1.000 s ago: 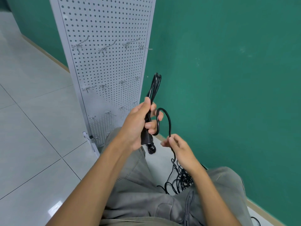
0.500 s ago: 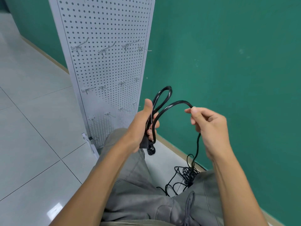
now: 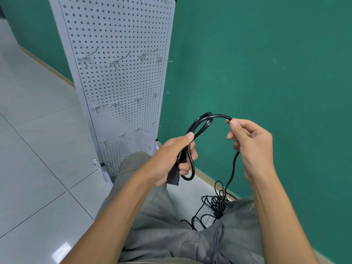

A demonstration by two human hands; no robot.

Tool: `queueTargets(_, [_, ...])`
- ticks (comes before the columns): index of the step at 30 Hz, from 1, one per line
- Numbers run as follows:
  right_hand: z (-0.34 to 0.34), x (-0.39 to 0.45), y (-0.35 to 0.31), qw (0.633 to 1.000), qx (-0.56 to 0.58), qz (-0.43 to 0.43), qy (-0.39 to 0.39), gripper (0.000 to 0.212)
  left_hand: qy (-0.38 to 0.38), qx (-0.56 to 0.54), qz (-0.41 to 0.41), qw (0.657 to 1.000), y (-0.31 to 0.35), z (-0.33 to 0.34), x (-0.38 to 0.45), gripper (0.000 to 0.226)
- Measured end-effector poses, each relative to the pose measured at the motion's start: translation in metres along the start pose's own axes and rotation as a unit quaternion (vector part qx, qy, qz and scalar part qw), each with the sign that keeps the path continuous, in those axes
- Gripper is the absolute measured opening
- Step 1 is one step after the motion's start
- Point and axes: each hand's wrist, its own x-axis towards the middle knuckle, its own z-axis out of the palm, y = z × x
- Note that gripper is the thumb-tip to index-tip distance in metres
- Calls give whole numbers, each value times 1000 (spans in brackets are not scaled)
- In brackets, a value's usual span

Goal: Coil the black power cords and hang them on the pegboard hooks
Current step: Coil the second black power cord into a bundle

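While both hands grip the power cord (image 3: 219,116), two loops exist; floor tangle (image 3: 217,204) and hooks (image 3: 118,60) remain.

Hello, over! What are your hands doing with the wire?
Left hand grips coiled loops. Right hand pinches the black power cord. Loose tangle on floor. Pegboard hooks bare.
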Motion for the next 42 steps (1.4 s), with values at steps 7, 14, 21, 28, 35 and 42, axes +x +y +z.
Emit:
queueTargets(7, [2, -3, 4, 1000, 22, 4, -20, 12, 54, 55, 20, 997, -7, 10, 2, 35])
queueTargets(14, [-1, -5, 6, 999, 31, 12, -31, 12, 90, 37, 12, 995, -11, 10, 5, 41])
queueTargets(21, [1, -4, 6, 997, 66, 22, -43, 12, 67, -113, -65, 989, -8, 22, 2, 44])
queueTargets(28, [20, -10, 20, 969, 204, 109, -85, 13, 57, -86, -14, 995, -17, 27, 5, 49])
queueTargets(35, [34, -12, 34, 949, 253, 141, -121, 14, 59, -48, 4, 997, -27, 17, 10, 49])
queueTargets(42, [22, 1, 37, 956, 159, 178, -173, 10, -16, -134, -47, 990, -37, 11, 9, 49])
